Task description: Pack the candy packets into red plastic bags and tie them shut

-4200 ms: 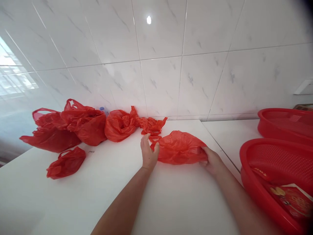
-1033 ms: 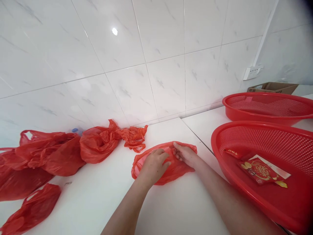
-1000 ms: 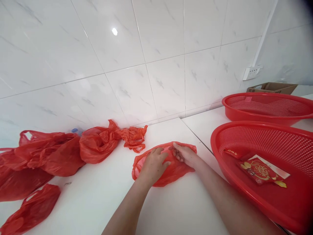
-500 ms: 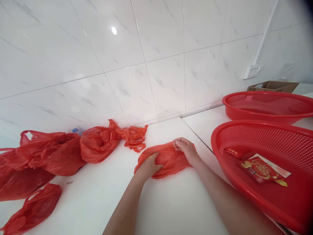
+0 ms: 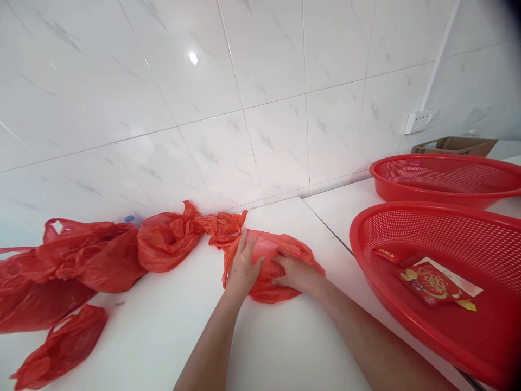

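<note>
Below white, grey-veined wall tiles (image 5: 277, 146), on a smooth white counter (image 5: 171, 326), a crumpled, translucent red plastic bag (image 5: 264, 287) lies under the left hand (image 5: 243, 271) and the right hand (image 5: 297, 273), their fingers spread and unclenched, with light, flat, outward pressure probably smoothing such thin material best.

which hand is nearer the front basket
Right. The right hand is at a bag, left of the front basket; the left hand is farther left along it.

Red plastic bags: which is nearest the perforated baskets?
The spread-out bag that the left hand and right hand touch; the other bags lie farther left.
</note>
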Demonstrator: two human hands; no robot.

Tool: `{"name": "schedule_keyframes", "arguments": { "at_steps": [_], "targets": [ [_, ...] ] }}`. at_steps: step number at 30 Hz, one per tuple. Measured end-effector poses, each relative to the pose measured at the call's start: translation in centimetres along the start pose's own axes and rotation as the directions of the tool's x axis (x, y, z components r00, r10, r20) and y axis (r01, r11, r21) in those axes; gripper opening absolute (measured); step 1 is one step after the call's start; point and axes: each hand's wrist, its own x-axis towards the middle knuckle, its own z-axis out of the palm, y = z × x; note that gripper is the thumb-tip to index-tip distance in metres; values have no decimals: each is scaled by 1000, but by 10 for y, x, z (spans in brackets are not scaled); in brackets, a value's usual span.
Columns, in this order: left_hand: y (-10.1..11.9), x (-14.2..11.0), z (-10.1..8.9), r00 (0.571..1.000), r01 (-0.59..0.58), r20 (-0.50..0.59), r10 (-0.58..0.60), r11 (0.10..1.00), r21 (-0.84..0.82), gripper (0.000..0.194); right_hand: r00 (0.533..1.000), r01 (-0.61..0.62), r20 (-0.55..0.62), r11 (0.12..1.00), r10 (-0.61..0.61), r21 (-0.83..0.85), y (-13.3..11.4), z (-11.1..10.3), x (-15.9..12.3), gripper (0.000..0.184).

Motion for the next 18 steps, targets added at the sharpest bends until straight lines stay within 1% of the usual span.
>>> {"name": "schedule_keyframes", "arguments": {
  "at_steps": [2, 4, 5, 7, 9, 11, 13, 16, 18],
  "targets": [
    [2, 0, -4, 1000, -19, -3, 19, 1000, -11, 46, 999, 33, -31, 999, -32, 23, -4, -2, -2, 57],
    [8, -2, -11, 996, -86, 37, 87, 996, -15, 36, 989, 78, -130, 996, -71, 50, -8, -3, -2, 48],
    [13, -5, -16, 988, -139, 68, 139, 990, -13, 32, 979, 94, -186, 994, -82, 57, -10, -3, -2, 43],
    [21, -13, -24, 956, -261, 138, 258, 965, -1, 29, 955, 120, -279, 992, -102, 49, -13, -4, -3, 37],
    [25, -25, -30, 917, -364, 185, 354, 931, 27, 27, 937, 160, -319, 986, -140, 40, -16, -5, -5, 35],
    [24, -39, -33, 891, -429, 196, 409, 900, 73, 26, 935, 172, -324, 983, -145, 58, -18, -3, -7, 37],
    [20, -51, -35, 882, -459, 185, 434, 880, 124, 30, 939, 159, -323, 982, -120, 97, -20, -1, -10, 44],
    [14, -62, -36, 873, -472, 211, 439, 869, 146, 37, 945, 130, -320, 974, -65, 185, -22, 5, -10, 58],
    [13, -64, -38, 870, -470, 238, 431, 872, 137, 42, 941, 115, -338, 965, -30, 237, -20, 8, -8, 63]
  ]
}}
